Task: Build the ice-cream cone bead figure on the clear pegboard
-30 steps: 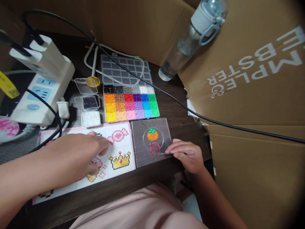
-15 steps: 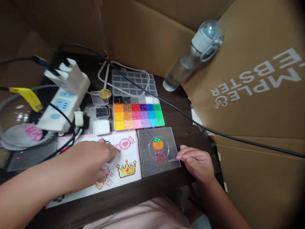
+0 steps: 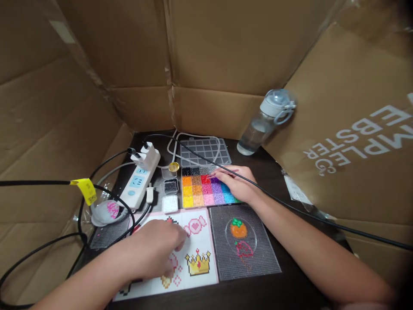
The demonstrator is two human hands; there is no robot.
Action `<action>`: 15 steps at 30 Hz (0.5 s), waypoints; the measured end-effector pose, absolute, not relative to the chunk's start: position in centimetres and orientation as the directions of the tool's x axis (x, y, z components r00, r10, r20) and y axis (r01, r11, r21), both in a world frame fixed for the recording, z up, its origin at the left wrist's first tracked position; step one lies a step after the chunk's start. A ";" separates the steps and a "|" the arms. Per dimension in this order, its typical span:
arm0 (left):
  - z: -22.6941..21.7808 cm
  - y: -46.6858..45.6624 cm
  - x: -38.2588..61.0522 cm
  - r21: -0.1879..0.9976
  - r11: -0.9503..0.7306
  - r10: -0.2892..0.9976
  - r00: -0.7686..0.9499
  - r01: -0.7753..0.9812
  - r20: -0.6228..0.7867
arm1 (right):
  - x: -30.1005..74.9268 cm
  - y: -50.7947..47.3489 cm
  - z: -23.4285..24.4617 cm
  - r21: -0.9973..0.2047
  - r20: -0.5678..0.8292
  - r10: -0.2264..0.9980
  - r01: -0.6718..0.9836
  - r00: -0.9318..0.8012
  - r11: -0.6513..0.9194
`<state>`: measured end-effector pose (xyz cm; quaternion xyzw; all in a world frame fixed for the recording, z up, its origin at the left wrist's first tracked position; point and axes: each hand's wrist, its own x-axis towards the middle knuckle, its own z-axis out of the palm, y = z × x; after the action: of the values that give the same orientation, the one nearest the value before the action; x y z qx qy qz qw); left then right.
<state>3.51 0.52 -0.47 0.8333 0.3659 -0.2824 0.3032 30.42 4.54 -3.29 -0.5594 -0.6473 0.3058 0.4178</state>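
Observation:
My right hand (image 3: 237, 183) reaches over the compartment box of coloured beads (image 3: 201, 191), pinched on a thin pink tool whose tip points at the red beads. My left hand (image 3: 158, 252) rests with curled fingers on the pink pattern sheet (image 3: 196, 254) showing a candy and a crown; I cannot see anything in it. To the right of the sheet lies the clear pegboard (image 3: 245, 243) with an orange fruit and a partly made red strawberry in beads.
A white power strip (image 3: 140, 174) with black cables sits at the left. Small tubs of black and white beads (image 3: 170, 196) stand beside the bead box. A water bottle (image 3: 263, 122) leans at the back right. Cardboard walls surround the dark table (image 3: 290, 288).
My right hand left the pegboard and moved up over the bead box with the tool. The camera tilted up and back, showing more cardboard. My left hand stayed on the sheet.

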 end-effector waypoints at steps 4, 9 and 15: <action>-0.6 0.6 3.6 0.307 -0.551 0.434 0.581 0.776 -0.689 | 29.1 6.0 -4.1 -0.819 0.168 0.979 0.536 -0.118 0.205; -0.1 0.7 3.9 0.267 -0.553 0.441 0.549 0.789 -0.710 | 28.5 6.0 -4.4 -0.786 0.174 0.971 0.571 -0.162 0.236; 0.7 0.8 4.7 0.221 -0.628 0.423 0.565 0.746 -0.709 | 28.1 5.8 -5.1 -0.785 0.212 0.971 0.572 -0.113 0.238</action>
<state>4.70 0.84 0.72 0.8461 0.3454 -0.3132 0.2585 28.14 5.85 -5.10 -0.5547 -0.6952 0.2707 0.3685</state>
